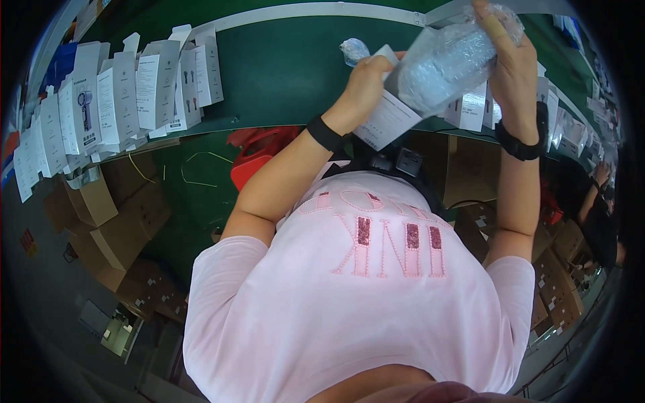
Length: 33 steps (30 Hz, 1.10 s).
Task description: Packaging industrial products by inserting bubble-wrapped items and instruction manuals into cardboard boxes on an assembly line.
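Note:
My left hand (363, 91) is closed round a small white carton (388, 121) with printing on its side, tilted above the green work surface (282, 74). Up at the right, my right hand (512, 75) grips a light-coloured item in clear bubble wrap (447, 67). The wrapped item lies close against the carton's upper end; I cannot tell whether any of it is inside. What the wrap covers is too blurred to name. Beyond my left hand, a small clear-wrapped piece (354, 51) rests on the surface.
Several upright white cartons (115, 101) with raised flaps line the left of the surface. More cartons (468, 109) stand at the right. Below the edge are a red plastic stool or basket (255, 161) and brown cardboard boxes (111, 228). Another person's arm (591, 195) shows at far right.

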### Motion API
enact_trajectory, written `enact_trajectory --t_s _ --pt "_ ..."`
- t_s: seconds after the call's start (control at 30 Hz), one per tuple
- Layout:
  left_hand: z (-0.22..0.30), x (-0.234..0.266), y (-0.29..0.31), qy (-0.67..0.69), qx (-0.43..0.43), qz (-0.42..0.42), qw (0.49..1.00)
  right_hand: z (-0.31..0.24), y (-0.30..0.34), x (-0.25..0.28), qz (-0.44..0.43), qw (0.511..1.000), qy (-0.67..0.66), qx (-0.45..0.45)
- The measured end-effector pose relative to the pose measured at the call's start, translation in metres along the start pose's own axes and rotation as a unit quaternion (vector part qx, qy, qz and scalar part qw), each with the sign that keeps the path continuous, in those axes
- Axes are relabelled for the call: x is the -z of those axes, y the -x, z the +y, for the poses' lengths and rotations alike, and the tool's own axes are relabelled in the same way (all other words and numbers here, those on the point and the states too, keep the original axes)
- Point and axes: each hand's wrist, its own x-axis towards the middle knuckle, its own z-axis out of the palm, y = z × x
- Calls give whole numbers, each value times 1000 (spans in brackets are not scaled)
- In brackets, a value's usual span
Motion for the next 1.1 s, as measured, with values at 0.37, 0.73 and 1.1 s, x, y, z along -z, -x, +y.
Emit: enact_trajectory --t_s 0.37,0.73,1.1 --pt "32 17 37 -64 -22 109 992 33 46 -14 -343 862 373 28" --pt "38 134 104 95 -2 265 960 202 -38 -30 -80 874 478 -28" --pt "97 120 105 201 45 92 974 54 -30 -91 -134 981 141 7"
